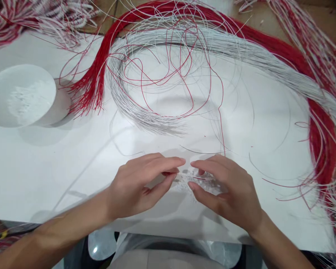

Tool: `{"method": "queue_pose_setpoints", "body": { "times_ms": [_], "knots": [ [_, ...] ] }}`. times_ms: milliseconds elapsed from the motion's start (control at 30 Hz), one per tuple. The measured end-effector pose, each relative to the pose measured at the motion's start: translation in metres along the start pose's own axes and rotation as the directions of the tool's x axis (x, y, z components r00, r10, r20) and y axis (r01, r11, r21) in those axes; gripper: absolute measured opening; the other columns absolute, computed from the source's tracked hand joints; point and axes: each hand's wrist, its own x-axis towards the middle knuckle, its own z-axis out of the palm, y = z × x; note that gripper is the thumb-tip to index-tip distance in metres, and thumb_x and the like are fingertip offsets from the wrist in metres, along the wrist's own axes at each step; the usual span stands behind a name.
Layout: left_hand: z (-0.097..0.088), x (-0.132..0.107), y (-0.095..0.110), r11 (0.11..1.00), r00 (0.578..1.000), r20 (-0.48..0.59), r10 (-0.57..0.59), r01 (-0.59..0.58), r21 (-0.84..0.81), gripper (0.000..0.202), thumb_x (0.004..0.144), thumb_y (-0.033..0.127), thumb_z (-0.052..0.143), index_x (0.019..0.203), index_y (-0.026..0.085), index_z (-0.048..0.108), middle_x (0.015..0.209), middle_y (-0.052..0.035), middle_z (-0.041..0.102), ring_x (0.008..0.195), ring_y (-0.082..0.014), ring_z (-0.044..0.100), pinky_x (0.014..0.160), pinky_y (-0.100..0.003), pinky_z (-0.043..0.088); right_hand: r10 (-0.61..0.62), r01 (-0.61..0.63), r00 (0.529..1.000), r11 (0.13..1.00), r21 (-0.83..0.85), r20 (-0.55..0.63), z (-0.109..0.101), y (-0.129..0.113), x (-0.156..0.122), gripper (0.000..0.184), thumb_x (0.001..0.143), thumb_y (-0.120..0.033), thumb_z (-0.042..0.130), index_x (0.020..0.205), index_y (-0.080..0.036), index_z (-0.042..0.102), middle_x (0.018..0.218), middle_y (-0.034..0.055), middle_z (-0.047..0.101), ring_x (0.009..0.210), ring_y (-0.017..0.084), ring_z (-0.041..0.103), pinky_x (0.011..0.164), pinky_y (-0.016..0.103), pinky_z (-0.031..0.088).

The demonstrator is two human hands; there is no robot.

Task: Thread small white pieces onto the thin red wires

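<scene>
My left hand (138, 183) is over the white table, with thumb and fingers pinched on the end of a thin wire (198, 178). The wire points right, pale near my fingertips and red further along. Just across from it, my right hand (232, 186) has its thumb and index finger apart, around the wire's far end without visibly gripping it. Small white bits (189, 183) lie scattered on the table beneath both hands. A long red wire (221, 127) runs down from the tangle to behind my right hand, where its end is hidden.
A white bowl (49, 108) with small white pieces stands at the left. Bundles of red wire (96, 78) and white wire (145, 119) arc across the white table (81, 157). Twisted red-and-white bundles (305, 37) lie at the upper right and upper left (44, 18).
</scene>
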Motion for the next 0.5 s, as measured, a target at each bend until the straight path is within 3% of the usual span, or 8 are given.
{"method": "queue_pose_setpoints", "body": {
  "times_ms": [200,400,500],
  "knots": [
    [0.0037,0.0001,0.004,1.0,1.0,0.029,0.012,-0.012,0.025,0.027,0.082,0.005,0.058,0.107,0.016,0.058,0.085,-0.0018,0.072,0.075,-0.01,0.066,0.071,-0.018,0.052,-0.035,0.037,0.999,0.998,-0.045,0.038,0.0049,-0.0003,-0.0037,0.013,0.083,-0.027,0.064,0.093,-0.019,0.061,0.069,-0.0006,0.064,0.059,0.011,0.056,0.055,0.024,0.043],
    [0.0052,-0.0007,0.0043,1.0,0.997,0.07,0.015,-0.017,0.023,0.026,0.083,0.007,0.058,0.107,0.016,0.058,0.084,-0.0019,0.072,0.076,-0.0105,0.066,0.07,-0.018,0.052,-0.019,0.019,0.998,1.0,-0.001,0.063,0.0042,-0.0014,-0.004,0.001,0.084,-0.02,0.061,0.084,-0.018,0.061,0.073,-0.0002,0.066,0.062,0.011,0.059,0.057,0.023,0.043],
    [0.0044,0.0,0.0044,1.0,0.999,0.053,-0.01,0.009,0.028,0.026,0.082,0.006,0.058,0.106,0.017,0.059,0.082,-0.0006,0.072,0.073,-0.01,0.066,0.069,-0.019,0.052,-0.007,0.007,1.0,1.0,0.006,0.025,0.0021,-0.0018,-0.0026,0.004,0.081,-0.014,0.061,0.078,-0.017,0.059,0.07,0.0005,0.064,0.062,0.01,0.057,0.056,0.023,0.043]
  ]
}}
